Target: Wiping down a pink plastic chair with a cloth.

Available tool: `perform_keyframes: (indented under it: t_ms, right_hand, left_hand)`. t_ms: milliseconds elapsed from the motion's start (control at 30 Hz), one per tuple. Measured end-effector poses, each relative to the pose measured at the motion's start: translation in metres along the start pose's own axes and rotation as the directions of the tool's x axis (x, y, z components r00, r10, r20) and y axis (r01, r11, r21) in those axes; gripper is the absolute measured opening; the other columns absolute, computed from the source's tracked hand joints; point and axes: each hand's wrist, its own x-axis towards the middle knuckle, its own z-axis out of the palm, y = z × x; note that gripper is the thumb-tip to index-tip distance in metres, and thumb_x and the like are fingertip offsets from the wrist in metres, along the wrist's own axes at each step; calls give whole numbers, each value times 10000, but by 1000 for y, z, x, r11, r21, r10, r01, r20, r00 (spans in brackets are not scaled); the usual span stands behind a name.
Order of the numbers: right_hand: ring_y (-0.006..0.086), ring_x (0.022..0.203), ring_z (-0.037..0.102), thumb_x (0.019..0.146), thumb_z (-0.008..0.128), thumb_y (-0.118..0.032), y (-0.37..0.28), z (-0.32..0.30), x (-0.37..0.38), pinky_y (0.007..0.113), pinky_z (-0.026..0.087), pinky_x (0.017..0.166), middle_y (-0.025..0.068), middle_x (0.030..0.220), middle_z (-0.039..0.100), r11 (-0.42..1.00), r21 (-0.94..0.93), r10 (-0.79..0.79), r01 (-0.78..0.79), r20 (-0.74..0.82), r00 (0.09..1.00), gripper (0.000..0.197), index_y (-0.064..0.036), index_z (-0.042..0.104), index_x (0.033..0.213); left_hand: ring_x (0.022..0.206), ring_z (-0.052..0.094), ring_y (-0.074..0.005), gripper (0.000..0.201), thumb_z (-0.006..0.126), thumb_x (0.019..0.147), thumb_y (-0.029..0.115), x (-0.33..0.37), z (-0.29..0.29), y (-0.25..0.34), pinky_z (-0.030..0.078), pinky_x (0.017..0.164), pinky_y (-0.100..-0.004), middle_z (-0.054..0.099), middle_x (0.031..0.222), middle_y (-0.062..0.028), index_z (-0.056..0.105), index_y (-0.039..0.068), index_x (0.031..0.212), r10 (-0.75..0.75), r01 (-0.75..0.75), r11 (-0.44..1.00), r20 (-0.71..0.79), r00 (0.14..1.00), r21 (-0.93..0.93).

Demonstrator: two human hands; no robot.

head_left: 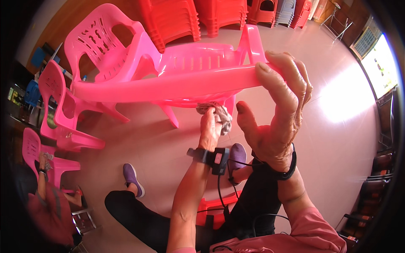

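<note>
A pink plastic chair [177, 71] is tipped on its side in front of me, its back toward the left. My right hand [276, 109] grips one of its legs near the end and holds the chair up. My left hand [211, 124] is closed on a crumpled grey cloth [221, 116], pressed against the underside of the chair's seat. Both wrists wear black bands, and the left one carries a small device with a cable. My legs in black trousers and purple shoes [133, 177] show below.
More pink chairs [59, 109] lie at the left. Stacks of red chairs [190, 17] stand at the back. Another person [46, 202] crouches at the lower left by a pink chair. A small red stool [213, 211] is under me. Bright light falls on the tiled floor [346, 101] at the right.
</note>
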Motion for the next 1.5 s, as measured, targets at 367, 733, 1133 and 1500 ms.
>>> perform_keyframes:
  t_ms: [367, 733, 1133, 1500]
  right_hand:
    - [365, 1237, 470, 813, 720, -236, 4, 1, 1, 453, 351, 1039, 180, 1312, 533, 1000, -15, -5, 5, 2, 1000, 546, -69, 515, 1290]
    - [367, 1244, 470, 875, 684, -334, -5, 3, 3, 467, 378, 1035, 190, 1306, 530, 995, -101, 5, -2, 28, 1000, 549, -43, 487, 1296]
    - [367, 1247, 469, 887, 672, -330, 1, 2, 2, 472, 376, 1042, 190, 1306, 530, 995, -101, -18, 21, 29, 999, 536, -43, 479, 1297]
    - [362, 1251, 465, 888, 669, -285, -2, 5, 0, 469, 378, 1041, 190, 1323, 516, 995, -97, -17, 18, 5, 1000, 534, -44, 461, 1317]
  left_hand:
    - [810, 654, -203, 193, 482, 919, 128, -87, 74, 40, 561, 730, -355, 632, 863, -86, 586, 11, 1031, 249, -198, 830, -30, 968, 521]
    - [738, 571, -136, 100, 511, 935, 163, -37, 66, 15, 481, 710, -296, 597, 827, -24, 553, 73, 921, -33, -1, 947, -102, 994, -322]
    - [979, 612, -203, 273, 511, 957, 247, -61, -48, 54, 526, 828, -377, 637, 1051, -63, 550, 64, 1155, 131, -128, 989, -29, 991, 68]
    - [1160, 553, -220, 240, 571, 911, 160, -43, -7, 78, 442, 1009, -437, 618, 1181, -46, 541, 126, 1147, 310, -322, 927, -91, 946, -190]
